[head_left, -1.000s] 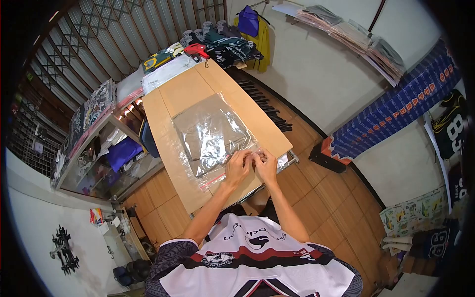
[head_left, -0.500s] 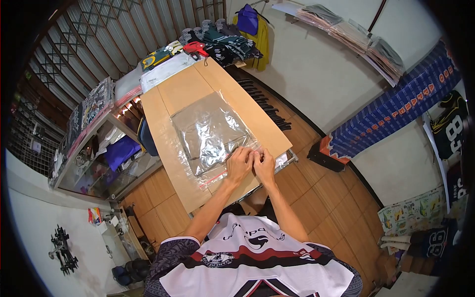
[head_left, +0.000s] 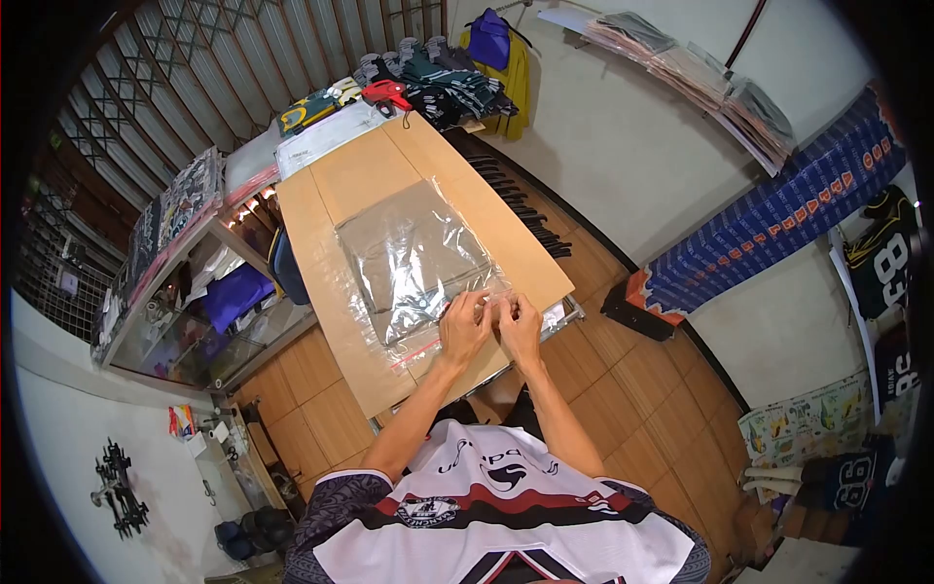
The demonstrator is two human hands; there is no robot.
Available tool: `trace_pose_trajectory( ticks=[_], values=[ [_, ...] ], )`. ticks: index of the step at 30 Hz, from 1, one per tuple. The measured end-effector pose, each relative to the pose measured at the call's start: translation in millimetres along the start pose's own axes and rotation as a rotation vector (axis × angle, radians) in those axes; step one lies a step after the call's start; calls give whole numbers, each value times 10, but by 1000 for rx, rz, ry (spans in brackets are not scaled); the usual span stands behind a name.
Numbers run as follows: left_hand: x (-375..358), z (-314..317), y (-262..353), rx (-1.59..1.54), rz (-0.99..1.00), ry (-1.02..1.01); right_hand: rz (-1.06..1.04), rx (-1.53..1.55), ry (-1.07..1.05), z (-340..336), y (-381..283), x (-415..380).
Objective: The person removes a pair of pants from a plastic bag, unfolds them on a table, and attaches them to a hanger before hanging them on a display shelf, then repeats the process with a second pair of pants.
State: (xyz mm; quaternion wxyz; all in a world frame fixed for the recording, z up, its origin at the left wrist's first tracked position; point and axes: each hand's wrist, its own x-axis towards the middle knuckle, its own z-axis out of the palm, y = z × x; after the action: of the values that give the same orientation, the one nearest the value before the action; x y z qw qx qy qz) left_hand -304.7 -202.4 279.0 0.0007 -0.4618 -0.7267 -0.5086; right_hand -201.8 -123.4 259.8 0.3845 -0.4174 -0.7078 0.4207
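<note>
A clear plastic zip bag (head_left: 413,258) holding a folded grey garment lies flat on the wooden table (head_left: 321,243). Its red-striped closure edge (head_left: 413,352) faces me. My left hand (head_left: 465,326) and my right hand (head_left: 520,326) sit side by side on the bag's near right corner, fingertips pinched on the plastic edge there. Both forearms reach out from my black, white and red jersey at the bottom of the view.
Folded dark clothes (head_left: 438,83), a red tool (head_left: 386,94) and a white packet (head_left: 321,136) crowd the table's far end. A glass display case (head_left: 195,292) stands to the left. Black strips (head_left: 525,209) lie on the tiled floor to the right, near a blue patterned box (head_left: 778,214).
My two hands have stayed on the bag's near right corner, with only small finger shifts along the edge. The bag has not moved.
</note>
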Motion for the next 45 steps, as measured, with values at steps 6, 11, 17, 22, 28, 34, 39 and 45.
trace_pose_trajectory(
  ticks=[6, 11, 17, 22, 28, 34, 39, 45],
  values=[
    [31, -62, -16, -10, -14, 64, 66, 67, -9, 29, 56, 32],
    [49, -142, -1, -41, 33, 65, 11, -18, 33, 27, -52, -6],
    [-178, -238, -95, 69, 64, -54, -91, -141, -108, 12, -241, -108],
    [-110, -325, -20, -48, -164, -31, -73, -183, -92, 34, -151, -120],
    [65, -460, -27, -89, -157, 73, 4, -115, -22, 56, -190, -123],
    [-297, -562, -10, 97, -98, -47, 4, -286, -172, 30, -374, -192],
    [-460, -562, -154, 138, -65, -46, 24, -327, -241, 59, -463, -266],
    [-386, -573, -195, 47, -196, 7, 12, -310, -233, 64, -381, -284]
  ],
)
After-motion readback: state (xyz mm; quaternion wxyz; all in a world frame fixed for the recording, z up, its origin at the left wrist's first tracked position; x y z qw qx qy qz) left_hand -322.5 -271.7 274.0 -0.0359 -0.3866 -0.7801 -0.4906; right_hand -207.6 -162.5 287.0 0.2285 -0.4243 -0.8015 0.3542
